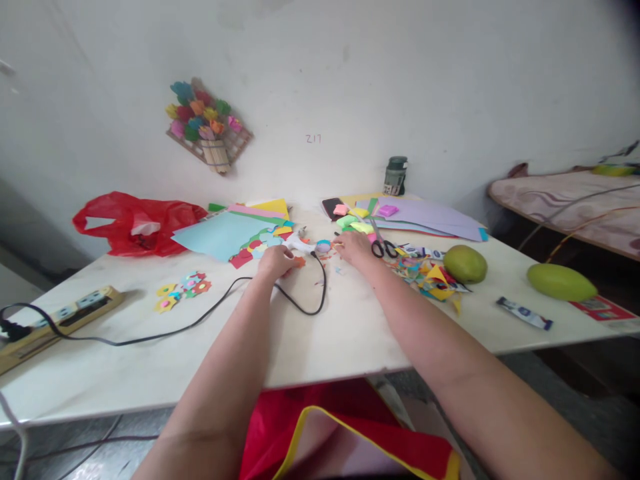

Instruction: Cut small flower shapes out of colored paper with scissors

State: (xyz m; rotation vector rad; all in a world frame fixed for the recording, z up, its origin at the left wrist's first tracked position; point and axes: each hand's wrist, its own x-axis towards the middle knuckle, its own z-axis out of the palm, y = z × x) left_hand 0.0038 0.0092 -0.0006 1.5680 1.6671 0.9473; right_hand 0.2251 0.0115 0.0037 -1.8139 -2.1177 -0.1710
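Observation:
My left hand is closed, its fingertips pinching a small orange paper piece just above the table. Just beyond it lies a white glue gun with a black cord. My right hand reaches among small paper bits, its fingers bent together; what they hold, if anything, is too small to make out. Beside that hand are black-handled scissors and soft clay packs in green, yellow and pink. Several finished paper flowers lie at the left.
Coloured paper sheets and a red plastic bag sit at the back left. Paper scraps, two green fruits and a tube lie right. A power strip feeds the cord. A dark bottle stands behind.

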